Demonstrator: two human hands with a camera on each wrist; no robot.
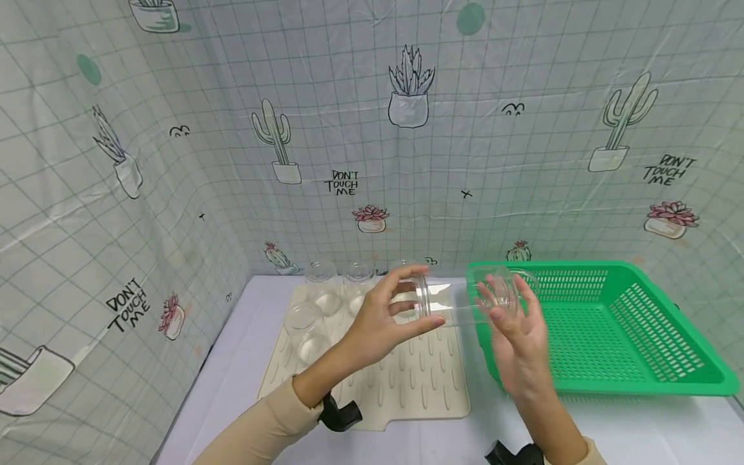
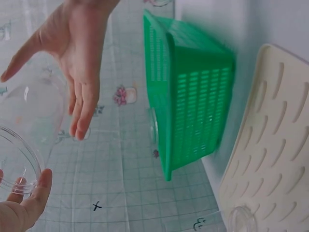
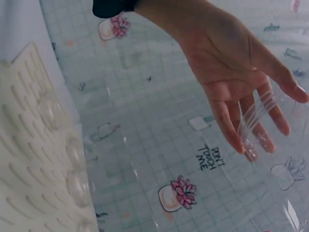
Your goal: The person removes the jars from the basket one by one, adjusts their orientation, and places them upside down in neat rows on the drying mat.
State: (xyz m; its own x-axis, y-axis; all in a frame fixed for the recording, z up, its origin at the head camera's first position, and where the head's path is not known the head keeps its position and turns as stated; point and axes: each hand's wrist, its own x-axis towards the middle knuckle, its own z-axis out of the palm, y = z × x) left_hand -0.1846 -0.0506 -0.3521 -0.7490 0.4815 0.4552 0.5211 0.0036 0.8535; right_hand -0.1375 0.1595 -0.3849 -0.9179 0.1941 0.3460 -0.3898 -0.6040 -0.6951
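Left hand (image 1: 378, 316): thumb below, fingers over the top, spread wide and bent round the left end of a clear jar (image 1: 459, 300), gripping it at the ridged rings. Right hand (image 1: 520, 339): fingers apart and loosely extended, palm toward the jar's right end, some fingertips visible through the clear wall; firm contact there, can't tell.

Jar is up in the air between the hands, over the right part of the mat and the near-left corner area of the basket. Lies on its side, long axis about level, running left to right across the head view. One end at left hand, other at right palm. Ring lines at both ends; which is the mouth, can't tell.

Below and left: cream drying mat (image 1: 407, 374) with raised ridges. Clear jars (image 1: 305, 332) stand upright on its far-left part and back edge, one partly behind the left hand. Right: green basket (image 1: 633, 389), slotted sides, on white tablecloth (image 1: 430, 445).

Backdrop cloth (image 1: 523, 161): grid, potted plants, printed lettering "DON'T TOUCH ME" (image 1: 343, 183), repeated at left and right. Beige sleeve (image 1: 267, 413), black wrist mount (image 1: 340, 414) on left arm.
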